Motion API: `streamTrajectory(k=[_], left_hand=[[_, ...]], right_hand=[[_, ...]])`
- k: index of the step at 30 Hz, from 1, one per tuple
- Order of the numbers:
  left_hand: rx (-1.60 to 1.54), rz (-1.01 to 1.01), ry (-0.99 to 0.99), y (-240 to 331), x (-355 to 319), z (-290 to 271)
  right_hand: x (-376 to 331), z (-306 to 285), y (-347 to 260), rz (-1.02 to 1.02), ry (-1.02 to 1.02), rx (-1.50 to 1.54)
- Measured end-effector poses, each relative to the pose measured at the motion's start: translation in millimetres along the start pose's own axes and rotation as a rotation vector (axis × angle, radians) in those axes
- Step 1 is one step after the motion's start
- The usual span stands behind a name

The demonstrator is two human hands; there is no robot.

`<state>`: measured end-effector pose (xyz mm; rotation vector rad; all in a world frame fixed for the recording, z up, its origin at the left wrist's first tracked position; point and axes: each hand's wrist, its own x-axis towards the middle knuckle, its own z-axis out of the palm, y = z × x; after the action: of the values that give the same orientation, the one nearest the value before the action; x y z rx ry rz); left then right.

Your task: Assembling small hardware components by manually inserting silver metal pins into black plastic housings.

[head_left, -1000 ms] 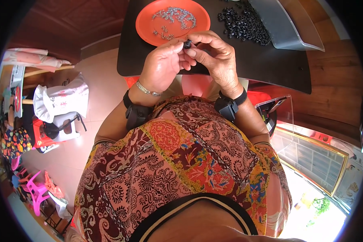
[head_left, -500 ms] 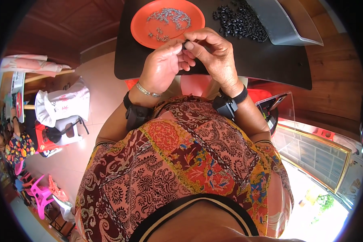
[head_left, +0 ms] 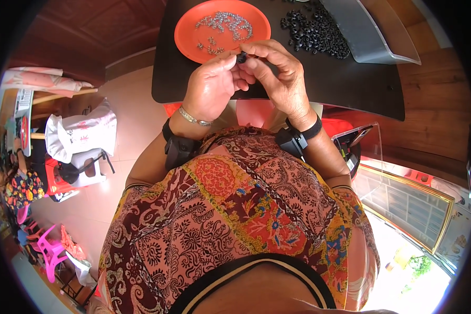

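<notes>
Between the fingertips of both hands is a small round black part (head_left: 241, 57). My left hand (head_left: 212, 86) pinches it from the left with thumb and fingers, palm turned up. From the right, my right hand (head_left: 280, 73) closes its thumb and forefinger on the same part. Just beyond my left hand lies an orange-red plate (head_left: 188, 39) with many small silvery metal pieces (head_left: 227, 23) scattered on it. A heap of small black round parts (head_left: 316, 31) lies on the dark table (head_left: 361, 83), beyond my right hand.
A grey plastic bin (head_left: 371, 42) lies at the far right of the table. On the left are a white sack (head_left: 81, 131) on a chair and pink plastic stools (head_left: 52, 254). Another person in a flowered top (head_left: 23, 188) is at the far left. A gold-framed panel (head_left: 408, 204) leans at the right.
The view has shifted slightly, so the plate and table appear a little to the right. My right thumb has slid back a little, showing more of the black part.
</notes>
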<state>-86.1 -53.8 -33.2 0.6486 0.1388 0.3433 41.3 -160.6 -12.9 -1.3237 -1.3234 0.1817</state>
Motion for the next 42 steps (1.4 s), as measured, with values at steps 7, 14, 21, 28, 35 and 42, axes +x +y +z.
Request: streamTrajectory(k=[7,14,21,28,35,42], left_hand=[[0.111,-0.012,-0.009,0.3,-1.3,2.7],[0.003,-0.009,-0.002,-4.1,-0.7,-3.1],[-0.003,-0.023,0.049,-3.9,2.2,2.7],[-0.005,-0.019,0.037,-5.6,-0.2,6.8],[0.050,-0.002,0.094,-0.4,-4.5,29.8],[0.000,-0.064,0.067,-7.3,0.9,17.6]], right_hand=[[1.9,2.3,-0.9,0.152,0.041,0.187],[0.7,4.8,0.1,-0.010,0.093,-0.091],[-1.8,9.9,4.2,-0.092,0.113,-0.222],[-3.5,8.7,4.6,-0.200,0.132,-0.354],[-2.2,11.1,-8.2,-0.305,0.119,-0.522],[-5.8,5.4,-4.8,-0.353,0.094,-0.589]])
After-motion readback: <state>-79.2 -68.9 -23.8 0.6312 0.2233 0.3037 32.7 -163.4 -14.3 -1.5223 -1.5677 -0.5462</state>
